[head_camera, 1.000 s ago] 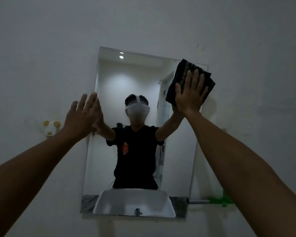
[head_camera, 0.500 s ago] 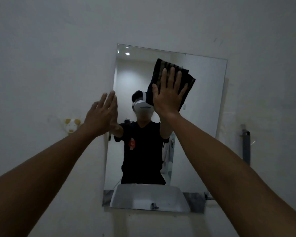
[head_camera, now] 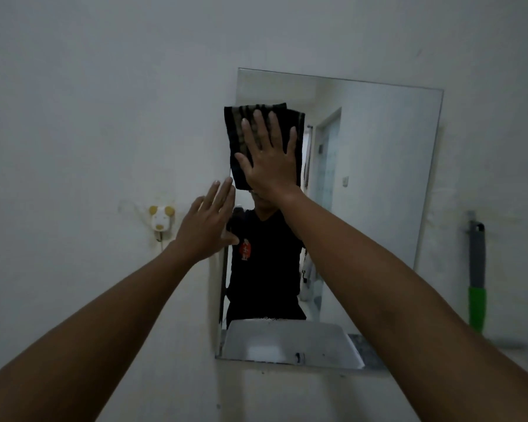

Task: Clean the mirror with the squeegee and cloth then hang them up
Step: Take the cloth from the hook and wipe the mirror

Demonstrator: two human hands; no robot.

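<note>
Glass of the mirror (head_camera: 378,184) was mid-wipe, judging by the dark cloth (head_camera: 241,129) pressed flat at its upper left under the right hand (head_camera: 269,159), fingers straight and spread. Beside the mirror's left edge, the left hand (head_camera: 208,226) braced with straight fingers close together. At far right the squeegee (head_camera: 476,275) already hung on the wall; the cloth's hanging remained, perhaps on the small hook (head_camera: 161,219).
</note>
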